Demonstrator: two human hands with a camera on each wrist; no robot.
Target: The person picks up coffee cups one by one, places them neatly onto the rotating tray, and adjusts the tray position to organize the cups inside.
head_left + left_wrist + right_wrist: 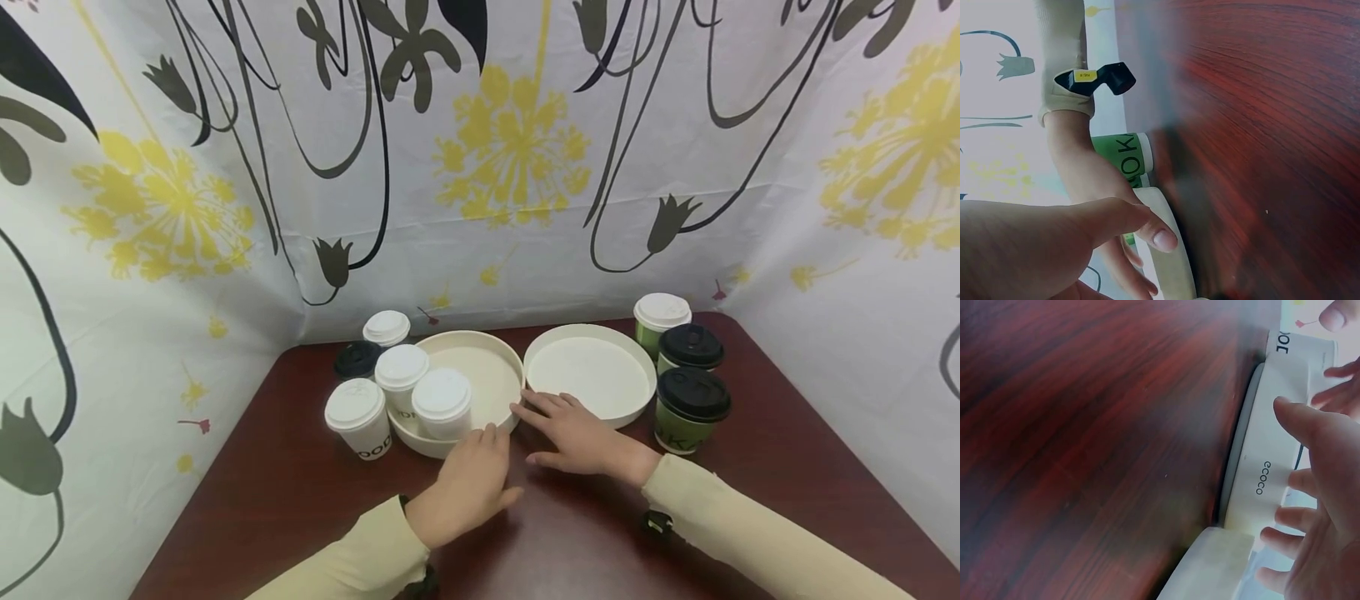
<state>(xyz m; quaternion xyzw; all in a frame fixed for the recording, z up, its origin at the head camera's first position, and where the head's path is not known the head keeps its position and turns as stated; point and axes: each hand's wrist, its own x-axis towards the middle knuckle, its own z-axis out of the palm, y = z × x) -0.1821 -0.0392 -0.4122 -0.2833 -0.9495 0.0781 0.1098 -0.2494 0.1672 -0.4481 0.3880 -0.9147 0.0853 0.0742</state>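
A round cream tray (491, 375) holds two white paper cups with white lids (442, 404). My left hand (474, 482) is at this tray's front rim, fingers fairly straight. The right hand (576, 435) has its fingers spread, with the fingertips where the left tray meets a second round white tray (592, 371). In the right wrist view, the left tray's side (1266, 444) shows the letters "ecoco" near my right fingers. Neither hand grips anything.
Left of the cream tray stand a white cup (360, 421), a black-lidded cup (357, 360) and another white-lidded cup (387, 327). On the right are a white-lidded green cup (648, 333) and two black-lidded cups (686, 425). A patterned cloth (480, 167) surrounds the dark red table (247, 517).
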